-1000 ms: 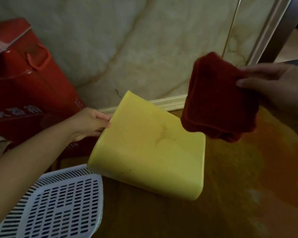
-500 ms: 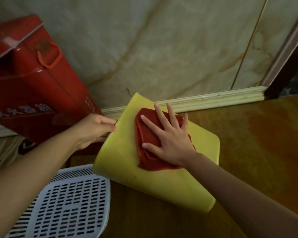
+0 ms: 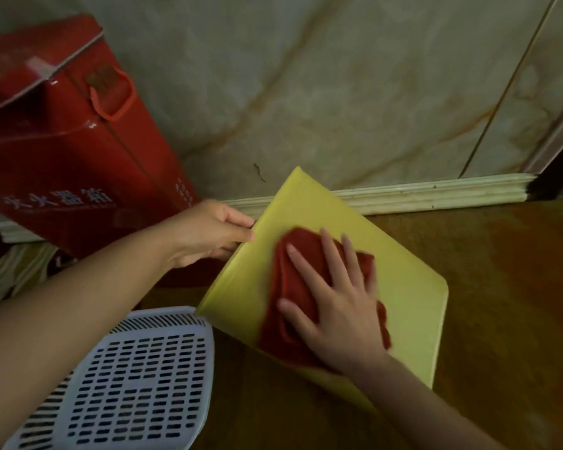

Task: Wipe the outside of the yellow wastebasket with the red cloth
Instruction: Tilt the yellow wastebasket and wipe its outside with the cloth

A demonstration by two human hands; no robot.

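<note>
I see the yellow wastebasket tipped on its side on the brown floor, one broad flat wall turned up toward me and its far corner close to the pale baseboard at the foot of the marbled wall. My left hand is closed around the wastebasket's upper left edge, fingers curled over the rim and thumb along the top, so it grips the basket and nothing else. My right hand lies flat and wide open, fingers spread, palm pressing down on the red cloth; it pins the cloth against the upturned yellow wall rather than clutching it. The cloth is bunched and folded, sitting on the left-centre part of that wall, and reaches down to the basket's near edge; its outline and the hand are a little blurred. To the left of the basket, behind my left forearm, stands a red box with a red loop handle on its side and pale characters printed low on its front; the box leans and is close to the wastebasket's left edge, though I cannot tell whether they touch. Nearer to me, at lower left, a white perforated plastic basket lies with its slotted face up, one corner just beside the wastebasket's lowest left corner
</note>
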